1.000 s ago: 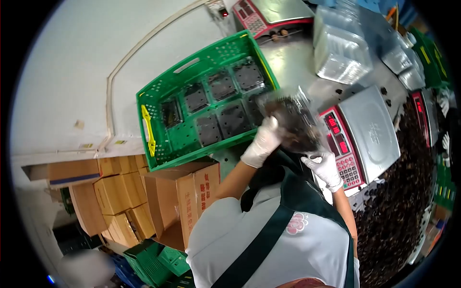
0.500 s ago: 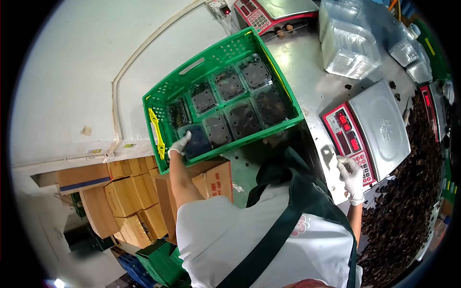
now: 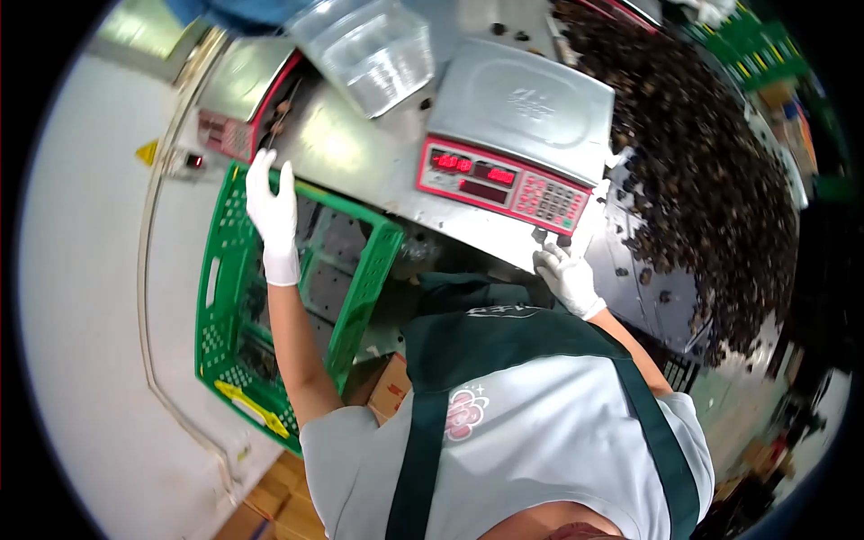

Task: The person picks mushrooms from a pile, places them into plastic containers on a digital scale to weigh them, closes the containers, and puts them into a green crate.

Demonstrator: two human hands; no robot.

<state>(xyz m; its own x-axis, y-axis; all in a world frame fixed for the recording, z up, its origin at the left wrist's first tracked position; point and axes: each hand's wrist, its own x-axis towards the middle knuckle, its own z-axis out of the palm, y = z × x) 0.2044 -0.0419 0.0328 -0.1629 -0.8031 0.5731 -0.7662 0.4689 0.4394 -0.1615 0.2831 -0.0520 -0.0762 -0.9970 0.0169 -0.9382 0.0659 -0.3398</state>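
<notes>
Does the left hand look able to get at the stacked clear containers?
Probably yes: the left hand looks empty and open, and past the green crate mostly bare metal table leads to the stacked clear containers. Whether the arm stretches that far is unclear.

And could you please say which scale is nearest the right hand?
The middle scale with lit red digits, beside the dark heap; the right hand is just below its keypad. The upper-left scale and the cut-off scale up top are farther.

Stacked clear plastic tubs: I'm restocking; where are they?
In the head view, the stacked clear plastic tubs sit near the top, on the metal table, left of the central red-framed scale.
</notes>
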